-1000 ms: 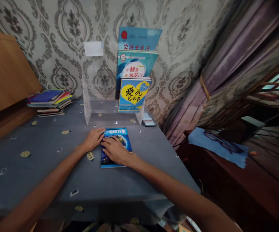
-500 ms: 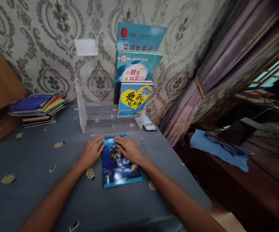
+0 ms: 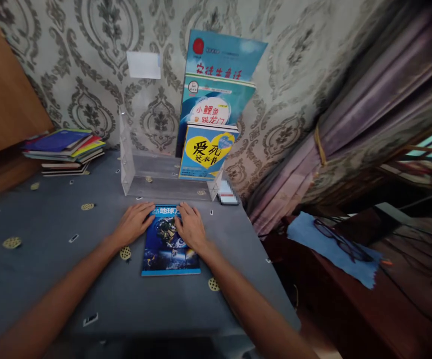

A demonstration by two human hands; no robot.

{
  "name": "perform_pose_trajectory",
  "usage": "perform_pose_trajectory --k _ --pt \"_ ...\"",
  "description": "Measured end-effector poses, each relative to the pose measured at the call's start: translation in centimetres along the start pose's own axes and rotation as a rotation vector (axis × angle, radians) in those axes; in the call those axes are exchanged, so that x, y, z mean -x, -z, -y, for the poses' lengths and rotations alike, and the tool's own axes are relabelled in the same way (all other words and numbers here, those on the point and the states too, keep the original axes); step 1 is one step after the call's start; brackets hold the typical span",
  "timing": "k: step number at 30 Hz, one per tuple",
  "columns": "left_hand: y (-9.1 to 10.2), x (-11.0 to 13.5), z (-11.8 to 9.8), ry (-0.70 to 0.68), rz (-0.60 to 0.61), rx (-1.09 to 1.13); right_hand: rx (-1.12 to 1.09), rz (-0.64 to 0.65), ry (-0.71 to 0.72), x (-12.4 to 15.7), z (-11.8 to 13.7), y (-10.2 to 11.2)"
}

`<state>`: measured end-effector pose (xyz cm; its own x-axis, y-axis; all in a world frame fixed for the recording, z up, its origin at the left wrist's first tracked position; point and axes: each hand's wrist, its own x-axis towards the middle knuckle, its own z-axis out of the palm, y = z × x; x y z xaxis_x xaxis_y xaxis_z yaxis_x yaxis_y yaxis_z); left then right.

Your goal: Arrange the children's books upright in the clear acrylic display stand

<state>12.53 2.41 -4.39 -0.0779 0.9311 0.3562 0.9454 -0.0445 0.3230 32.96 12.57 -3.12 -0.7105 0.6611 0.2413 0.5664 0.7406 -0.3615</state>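
A blue book with an earth picture (image 3: 169, 247) lies flat on the grey table (image 3: 51, 269), just in front of a clear acrylic book stand (image 3: 126, 159). My left hand (image 3: 133, 224) rests open on the table with its fingertips at the book's upper left corner. On the book's upper right part lies my right hand (image 3: 190, 227), flat, fingers stretched. Three books stand in the stand's right half: a yellow-heart one (image 3: 206, 152) in front, a teal one (image 3: 216, 102) behind it, a blue one (image 3: 225, 52) at the back.
A stack of coloured books (image 3: 64, 152) lies at the table's back left beside a wooden panel (image 3: 2, 99). A purple curtain (image 3: 350, 114) hangs to the right. Below it, glasses lie on a blue cloth (image 3: 331, 244) on a dark wooden surface.
My right hand has slid from the book's middle up to its top right edge. The book now lies straighter in front of the stand; the camera has shifted a little.
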Motion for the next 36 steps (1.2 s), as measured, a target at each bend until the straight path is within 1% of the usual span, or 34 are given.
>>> perform_pose_trajectory --k 5,8,14,17,19,23,25,28,32,34,36 --pt "0.5 0.1 -0.5 0.044 0.022 0.015 -0.028 0.014 0.022 0.1 -0.3 -0.1" --pt "0.6 0.1 -0.6 0.047 0.021 0.023 -0.046 0.038 0.048 0.5 -0.7 -0.1" --pt "0.4 0.2 -0.3 0.025 0.007 -0.026 -0.040 0.007 0.100 2.9 -1.1 -0.3" --pt "0.3 0.1 -0.3 0.025 0.017 -0.050 -0.018 0.009 0.126 3.6 -1.2 0.2" --pt "0.2 0.0 -0.4 0.026 0.026 -0.063 -0.001 0.056 0.132 3.7 -1.4 0.9" --pt "0.1 0.1 -0.4 0.028 0.022 -0.093 -0.042 0.271 0.203 3.4 -2.6 3.3" --pt "0.0 0.2 -0.4 0.042 0.000 -0.111 -0.096 0.350 0.224 3.3 -3.3 4.2" --pt "-0.1 0.3 -0.6 0.055 -0.020 -0.115 -0.156 0.388 0.227 3.4 -3.8 4.7" --pt "-0.2 0.3 -0.8 0.060 -0.046 -0.035 -0.171 0.395 0.211 3.4 -3.8 4.2" --pt "-0.2 0.1 -0.6 0.069 -0.059 0.044 -0.173 0.399 0.204 3.4 -3.7 4.1" --pt "-0.1 -0.1 -0.4 0.111 -0.070 0.203 -0.176 0.411 0.197 3.4 -3.6 4.1"
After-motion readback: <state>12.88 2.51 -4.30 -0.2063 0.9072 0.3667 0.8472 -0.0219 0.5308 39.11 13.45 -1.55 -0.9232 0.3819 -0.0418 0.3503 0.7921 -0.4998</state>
